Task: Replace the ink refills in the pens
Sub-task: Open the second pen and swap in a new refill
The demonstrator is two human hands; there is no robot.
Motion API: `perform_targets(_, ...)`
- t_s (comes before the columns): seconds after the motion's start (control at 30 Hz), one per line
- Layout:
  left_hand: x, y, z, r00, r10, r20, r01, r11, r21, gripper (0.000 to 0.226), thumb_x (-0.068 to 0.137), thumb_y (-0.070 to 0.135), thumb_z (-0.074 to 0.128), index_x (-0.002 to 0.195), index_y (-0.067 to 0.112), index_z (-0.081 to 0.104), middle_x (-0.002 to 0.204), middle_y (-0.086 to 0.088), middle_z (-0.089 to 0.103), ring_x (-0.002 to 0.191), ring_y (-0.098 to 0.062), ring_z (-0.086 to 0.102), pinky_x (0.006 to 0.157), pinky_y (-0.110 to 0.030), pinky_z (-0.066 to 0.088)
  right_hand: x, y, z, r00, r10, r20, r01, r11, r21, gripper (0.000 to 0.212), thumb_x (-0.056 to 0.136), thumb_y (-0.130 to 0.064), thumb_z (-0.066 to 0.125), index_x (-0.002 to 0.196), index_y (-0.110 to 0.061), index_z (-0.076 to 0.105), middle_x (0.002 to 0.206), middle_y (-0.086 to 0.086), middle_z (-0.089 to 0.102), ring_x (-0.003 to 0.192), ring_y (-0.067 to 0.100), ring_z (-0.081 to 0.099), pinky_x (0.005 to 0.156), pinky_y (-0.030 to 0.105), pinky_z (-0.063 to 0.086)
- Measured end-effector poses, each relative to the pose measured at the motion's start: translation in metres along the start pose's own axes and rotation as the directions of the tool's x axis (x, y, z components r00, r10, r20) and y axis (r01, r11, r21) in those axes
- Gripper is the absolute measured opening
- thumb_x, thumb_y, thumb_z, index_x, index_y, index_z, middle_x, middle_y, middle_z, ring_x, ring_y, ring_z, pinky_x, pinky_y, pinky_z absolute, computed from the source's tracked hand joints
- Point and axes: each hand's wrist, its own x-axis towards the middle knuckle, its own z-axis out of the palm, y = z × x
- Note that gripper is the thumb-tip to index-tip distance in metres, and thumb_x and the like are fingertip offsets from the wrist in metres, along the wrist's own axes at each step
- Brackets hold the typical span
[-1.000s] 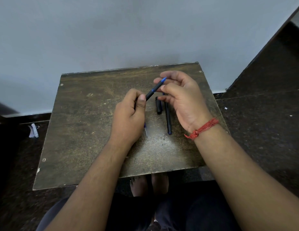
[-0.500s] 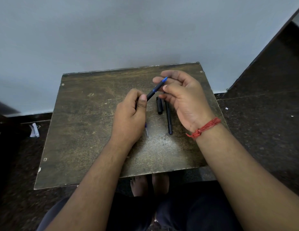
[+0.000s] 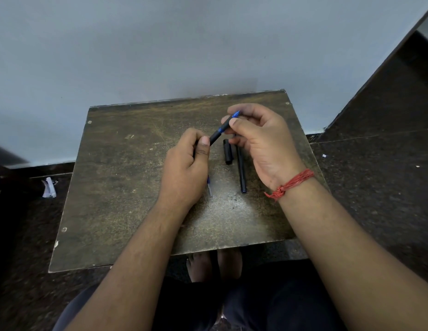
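Note:
A black pen with a blue tip section (image 3: 220, 131) is held slanted above the small worn table (image 3: 117, 177). My left hand (image 3: 186, 168) grips its black barrel at the lower end. My right hand (image 3: 258, 137) pinches the blue tip end between thumb and fingers. On the table under my hands lie a short black cap (image 3: 228, 152), a long black pen (image 3: 241, 170) to its right, and a thin refill (image 3: 209, 187) partly hidden by my left hand.
The table stands against a pale wall (image 3: 184, 44). Dark floor (image 3: 375, 175) surrounds it, with a crumpled white scrap (image 3: 49, 187) on the left. My bare feet (image 3: 213, 263) show below the table's near edge.
Both hands stay on the pen in nearly the same place; my right fingers have shifted slightly on the blue tip end. The things on the table have not moved.

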Motion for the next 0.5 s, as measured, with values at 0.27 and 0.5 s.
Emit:
perform_targets(0.27, -0.0006, 0.0009, -0.0004, 1.000, -0.013, 0.016, 0.013, 1.000, 0.010, 0.023, 0.103, 0.028, 0.045, 0.085, 0.016, 0.053, 0.065, -0.002, 0.056, 0.057, -0.010, 0.047, 0.054, -0.034, 0.039, -0.0005, -0.0003, -0.0012, 0.999, 0.035, -0.039, -0.035, 0.999, -0.011, 0.016, 0.082, -0.017, 0.072, 0.097, -0.015, 0.067, 0.090, 0.003, 0.074, 0.081, 0.019, 0.071, 0.063, 0.030, 0.053)
perform_targets(0.5, -0.0004, 0.0015, -0.0007, 1.000, -0.006, 0.013, 0.006, 1.000, 0.003, 0.021, 0.102, 0.028, 0.045, 0.084, 0.021, 0.052, 0.065, 0.004, 0.052, 0.056, -0.005, 0.044, 0.052, -0.029, 0.037, -0.0019, -0.0031, -0.0007, 0.998, 0.018, -0.052, -0.018, 1.000, -0.007, 0.011, 0.086, -0.006, 0.067, 0.092, -0.014, 0.072, 0.086, 0.003, 0.073, 0.079, 0.016, 0.067, 0.062, 0.029, 0.051)
